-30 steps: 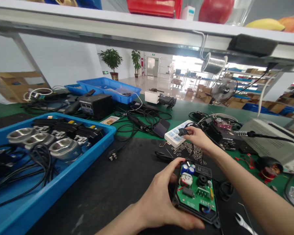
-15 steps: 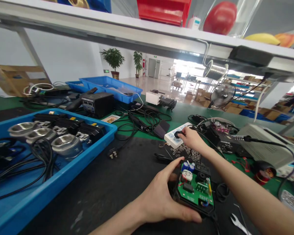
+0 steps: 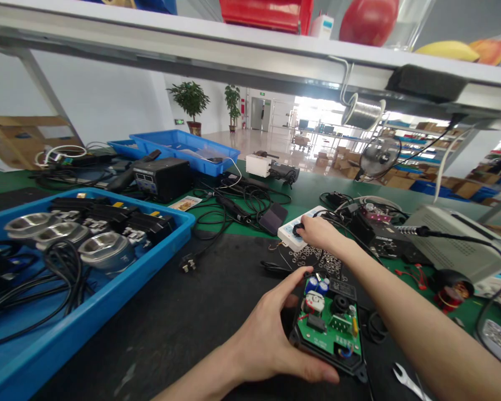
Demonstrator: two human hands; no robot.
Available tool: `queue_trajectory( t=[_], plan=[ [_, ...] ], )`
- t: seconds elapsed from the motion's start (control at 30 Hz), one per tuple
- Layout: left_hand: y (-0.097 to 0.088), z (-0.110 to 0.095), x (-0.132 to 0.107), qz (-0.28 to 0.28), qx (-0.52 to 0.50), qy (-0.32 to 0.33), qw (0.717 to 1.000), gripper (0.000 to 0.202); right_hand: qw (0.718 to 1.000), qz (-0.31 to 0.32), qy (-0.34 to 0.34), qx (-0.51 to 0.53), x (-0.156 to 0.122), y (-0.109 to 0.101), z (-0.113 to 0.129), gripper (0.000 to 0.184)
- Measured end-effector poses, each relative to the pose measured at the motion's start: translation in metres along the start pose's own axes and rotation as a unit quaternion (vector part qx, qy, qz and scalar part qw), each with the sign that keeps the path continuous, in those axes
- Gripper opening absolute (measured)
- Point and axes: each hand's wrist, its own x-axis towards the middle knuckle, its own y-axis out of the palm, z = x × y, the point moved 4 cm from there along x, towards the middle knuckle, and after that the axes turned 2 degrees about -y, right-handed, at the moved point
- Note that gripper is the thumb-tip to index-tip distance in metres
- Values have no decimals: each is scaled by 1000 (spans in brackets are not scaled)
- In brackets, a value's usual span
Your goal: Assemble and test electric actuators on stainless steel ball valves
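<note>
My left hand [image 3: 271, 334] is wrapped round the left side of a black housing with an open top, and a green circuit board [image 3: 332, 326] shows inside it. Blue capacitors and a white round part stand on the board. Farther forward, my right hand [image 3: 317, 231] grips a black power plug [image 3: 298, 229] at the white power strip [image 3: 290, 234]. Whether the plug's pins are fully in the socket is hidden. Many small metal nuts [image 3: 317, 259] lie scattered on the mat just in front of the strip.
A blue tray [image 3: 150, 270] with metal cups, black units and cables fills the left side. Another plug [image 3: 187, 263] lies on the black mat [image 3: 162, 312]. At right are an open-end wrench [image 3: 407, 381] and a grey instrument [image 3: 446, 239]. A shelf [image 3: 234, 53] crosses overhead.
The view has shifted slightly. Both hands keep their holds, the left on the housing and the right on the plug at the power strip; the housing appears tilted a little differently.
</note>
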Motion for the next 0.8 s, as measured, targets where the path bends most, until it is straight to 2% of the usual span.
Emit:
queue_trajectory(
  t=[0.17, 0.57, 0.8],
  plan=[
    [0, 0, 0, -1, 5, -5, 1000, 126, 1000, 20, -11, -13, 5, 1, 3, 37],
    [-1, 3, 0, -6, -8, -31, 999, 130, 1000, 18, -10, -14, 4, 6, 0, 38],
    [1, 4, 1, 18, -38, -35, 999, 128, 1000, 20, -13, -12, 5, 4, 0, 38]
  ],
)
